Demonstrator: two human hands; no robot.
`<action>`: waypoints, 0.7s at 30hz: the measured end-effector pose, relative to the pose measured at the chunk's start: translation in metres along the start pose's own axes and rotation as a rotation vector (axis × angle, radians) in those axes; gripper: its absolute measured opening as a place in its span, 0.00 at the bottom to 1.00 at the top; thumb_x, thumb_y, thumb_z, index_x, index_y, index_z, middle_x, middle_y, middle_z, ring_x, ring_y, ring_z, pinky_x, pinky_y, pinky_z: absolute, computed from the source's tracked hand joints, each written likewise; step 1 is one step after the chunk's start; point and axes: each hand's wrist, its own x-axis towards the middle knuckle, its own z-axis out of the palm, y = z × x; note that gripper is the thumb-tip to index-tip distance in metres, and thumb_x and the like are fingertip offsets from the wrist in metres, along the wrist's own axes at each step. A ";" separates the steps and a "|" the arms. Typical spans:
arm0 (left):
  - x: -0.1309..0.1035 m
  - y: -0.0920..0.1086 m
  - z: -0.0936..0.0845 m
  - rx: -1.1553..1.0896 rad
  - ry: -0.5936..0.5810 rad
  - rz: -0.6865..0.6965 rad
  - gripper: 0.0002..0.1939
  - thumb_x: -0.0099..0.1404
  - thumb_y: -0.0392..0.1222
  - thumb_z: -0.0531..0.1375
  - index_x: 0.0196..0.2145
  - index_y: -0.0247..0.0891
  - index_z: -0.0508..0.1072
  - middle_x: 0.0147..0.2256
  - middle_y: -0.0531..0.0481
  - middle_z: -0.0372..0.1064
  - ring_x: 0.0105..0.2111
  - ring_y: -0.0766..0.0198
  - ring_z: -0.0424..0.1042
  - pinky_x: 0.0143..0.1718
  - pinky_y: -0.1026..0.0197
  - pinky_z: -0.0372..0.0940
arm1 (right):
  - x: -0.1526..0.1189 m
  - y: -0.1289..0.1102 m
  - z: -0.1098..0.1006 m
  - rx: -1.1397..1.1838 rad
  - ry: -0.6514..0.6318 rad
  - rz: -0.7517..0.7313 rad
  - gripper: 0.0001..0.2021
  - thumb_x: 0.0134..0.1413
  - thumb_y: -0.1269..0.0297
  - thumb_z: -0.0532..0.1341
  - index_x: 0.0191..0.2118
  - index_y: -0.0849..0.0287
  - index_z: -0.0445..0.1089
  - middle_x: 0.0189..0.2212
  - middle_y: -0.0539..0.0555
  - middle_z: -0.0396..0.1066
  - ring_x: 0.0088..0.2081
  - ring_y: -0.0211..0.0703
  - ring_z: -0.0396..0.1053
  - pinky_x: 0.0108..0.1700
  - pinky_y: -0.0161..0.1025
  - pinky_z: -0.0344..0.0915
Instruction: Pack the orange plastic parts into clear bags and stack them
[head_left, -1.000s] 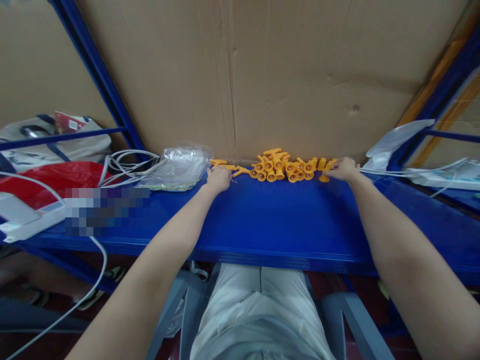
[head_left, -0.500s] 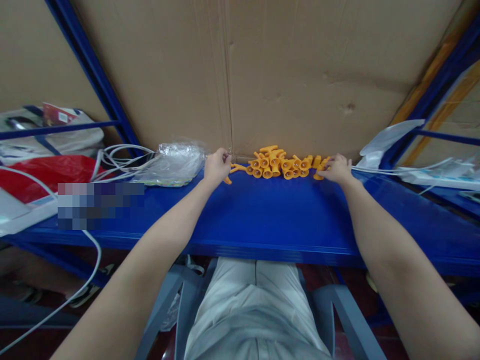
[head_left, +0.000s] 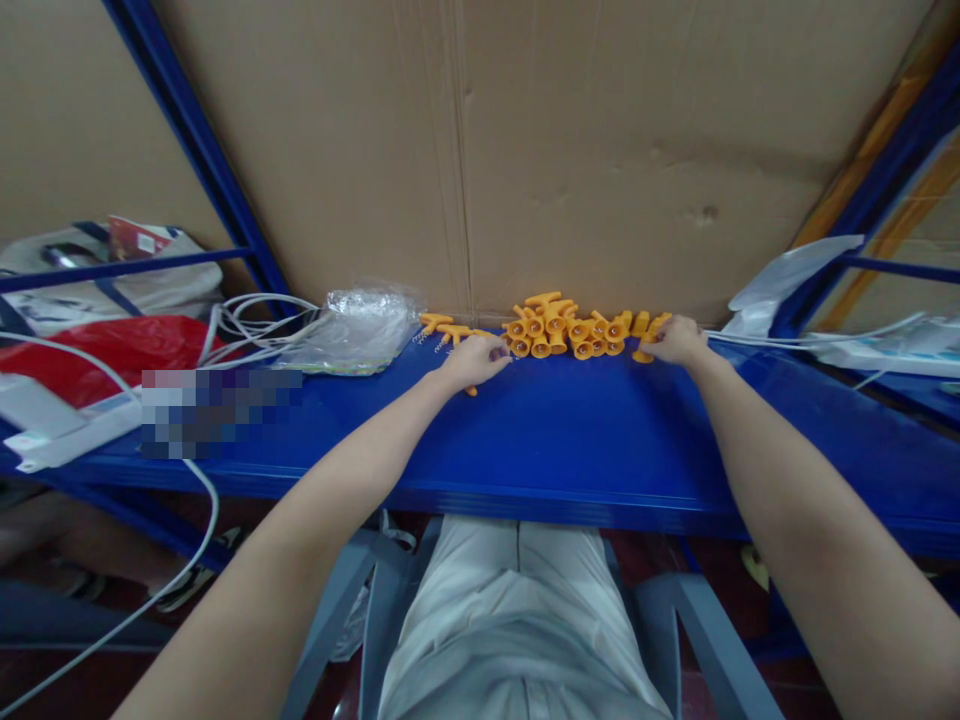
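My left hand [head_left: 474, 362] is closed around an orange corkscrew handle [head_left: 471, 391], whose end pokes out below the fingers; a thin metal tip shows by the fingertips. Behind it lie more T-shaped orange handles [head_left: 452, 331] with metal spirals. To the right, a stack of orange bell-shaped corkscrew bodies [head_left: 555, 328] has open ends turned toward me, with a few handles on top. My right hand [head_left: 681, 342] has its fingers closed on an orange corkscrew body [head_left: 643, 353] at the right end of the row. Its fingertips are partly hidden.
Clear plastic bags [head_left: 352, 335] lie left on the blue shelf [head_left: 555, 440], beside white cables and a power strip [head_left: 82, 425]. A red bag [head_left: 112, 350] sits farther left. Cardboard [head_left: 570, 150] stands behind. White plastic [head_left: 787, 285] leans at the right post. A person's leg shows below left.
My left hand has moved right and nearer to me with the corkscrew handle, uncovering the handles behind it. My right hand stays by the right end of the row. The view has shifted slightly.
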 end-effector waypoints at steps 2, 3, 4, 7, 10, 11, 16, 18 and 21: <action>0.000 0.001 -0.002 0.031 -0.048 -0.007 0.11 0.61 0.41 0.57 0.37 0.37 0.77 0.34 0.47 0.77 0.35 0.60 0.74 0.40 0.60 0.66 | -0.002 -0.006 -0.004 -0.015 -0.035 0.042 0.15 0.48 0.57 0.62 0.36 0.64 0.74 0.47 0.66 0.68 0.53 0.61 0.62 0.51 0.53 0.61; 0.000 0.001 -0.004 0.066 -0.067 -0.019 0.11 0.62 0.41 0.56 0.37 0.37 0.78 0.35 0.46 0.77 0.36 0.59 0.74 0.41 0.60 0.66 | -0.004 -0.008 -0.005 -0.016 -0.038 0.050 0.16 0.47 0.57 0.62 0.38 0.64 0.74 0.47 0.67 0.68 0.53 0.62 0.61 0.52 0.54 0.60; -0.001 0.000 -0.007 0.115 -0.083 -0.041 0.12 0.62 0.42 0.56 0.37 0.37 0.78 0.36 0.46 0.77 0.37 0.58 0.74 0.42 0.60 0.66 | -0.005 -0.010 -0.006 -0.011 -0.031 0.046 0.16 0.47 0.57 0.62 0.39 0.64 0.74 0.48 0.67 0.67 0.54 0.63 0.61 0.53 0.55 0.60; -0.003 -0.003 -0.016 0.271 -0.126 -0.157 0.12 0.61 0.46 0.57 0.35 0.40 0.78 0.36 0.46 0.77 0.40 0.55 0.75 0.43 0.60 0.65 | -0.012 -0.014 -0.005 0.018 -0.019 0.047 0.18 0.49 0.56 0.60 0.41 0.65 0.73 0.50 0.68 0.67 0.55 0.65 0.61 0.53 0.58 0.59; -0.007 -0.009 -0.028 0.315 -0.183 -0.296 0.18 0.58 0.57 0.59 0.31 0.40 0.78 0.32 0.44 0.77 0.39 0.52 0.76 0.40 0.60 0.66 | -0.020 -0.016 -0.002 0.070 -0.010 0.064 0.19 0.51 0.56 0.58 0.44 0.65 0.72 0.52 0.70 0.66 0.55 0.67 0.61 0.54 0.63 0.57; -0.009 -0.010 -0.032 0.306 -0.220 -0.337 0.21 0.56 0.61 0.60 0.30 0.39 0.77 0.29 0.43 0.76 0.37 0.52 0.76 0.39 0.60 0.66 | -0.021 -0.016 -0.001 0.078 -0.011 0.059 0.20 0.51 0.56 0.58 0.44 0.64 0.72 0.52 0.70 0.66 0.56 0.67 0.61 0.55 0.64 0.56; -0.014 0.001 -0.044 0.206 -0.521 -0.387 0.23 0.57 0.63 0.58 0.31 0.38 0.77 0.25 0.44 0.75 0.25 0.57 0.73 0.29 0.62 0.64 | -0.021 -0.019 0.004 0.067 -0.055 -0.009 0.21 0.51 0.54 0.58 0.45 0.64 0.70 0.51 0.70 0.68 0.55 0.68 0.62 0.55 0.70 0.52; -0.014 0.007 -0.044 0.163 -0.533 -0.358 0.18 0.59 0.56 0.59 0.37 0.38 0.76 0.29 0.46 0.77 0.24 0.60 0.72 0.28 0.62 0.63 | -0.020 -0.021 0.006 0.097 -0.090 -0.007 0.21 0.51 0.53 0.58 0.45 0.64 0.70 0.50 0.70 0.69 0.55 0.69 0.63 0.54 0.71 0.53; -0.012 0.011 -0.038 0.190 -0.448 -0.307 0.14 0.58 0.50 0.59 0.38 0.39 0.75 0.31 0.47 0.77 0.29 0.59 0.74 0.32 0.62 0.64 | -0.021 -0.023 0.008 0.157 -0.143 0.007 0.21 0.52 0.50 0.58 0.44 0.62 0.71 0.48 0.68 0.71 0.54 0.68 0.64 0.54 0.70 0.56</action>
